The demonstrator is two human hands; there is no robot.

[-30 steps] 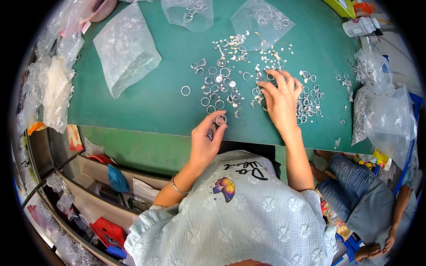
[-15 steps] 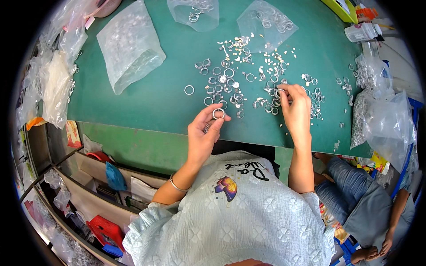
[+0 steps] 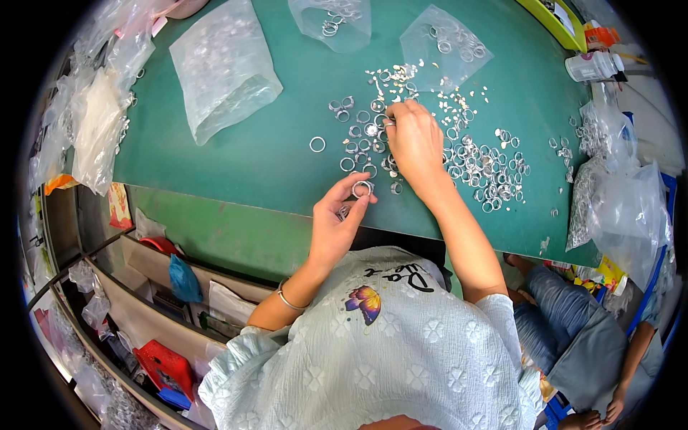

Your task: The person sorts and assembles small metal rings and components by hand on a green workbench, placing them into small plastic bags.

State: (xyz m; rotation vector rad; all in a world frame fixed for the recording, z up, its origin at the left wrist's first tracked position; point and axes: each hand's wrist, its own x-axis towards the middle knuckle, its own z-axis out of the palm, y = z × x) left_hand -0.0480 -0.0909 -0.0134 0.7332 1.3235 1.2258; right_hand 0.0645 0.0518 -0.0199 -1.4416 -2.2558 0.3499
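My left hand (image 3: 335,228) pinches a silver ring (image 3: 362,189) upright between thumb and fingertips, just past the table's near edge. More rings (image 3: 344,212) are tucked in its curled palm. With fingers bent down, my right hand (image 3: 417,147) is closed at the fingertips on a silver ring (image 3: 390,124), partly hidden by the hand. It is over the middle group of loose rings (image 3: 353,147). Right of that wrist lies a denser pile of rings (image 3: 487,168). One plain ring (image 3: 317,144) lies apart on the left.
The green table (image 3: 236,172) also carries small pale chips (image 3: 453,107), a large clear bag (image 3: 226,75) and two smaller bags of rings (image 3: 444,46). Filled plastic bags (image 3: 620,204) line the right edge. A drawer unit (image 3: 165,279) stands left; another person (image 3: 573,322) sits at right.
My right hand has moved left from the right-hand pile to the middle group, uncovering that pile. My left hand still pinches its ring. The view has shifted slightly.
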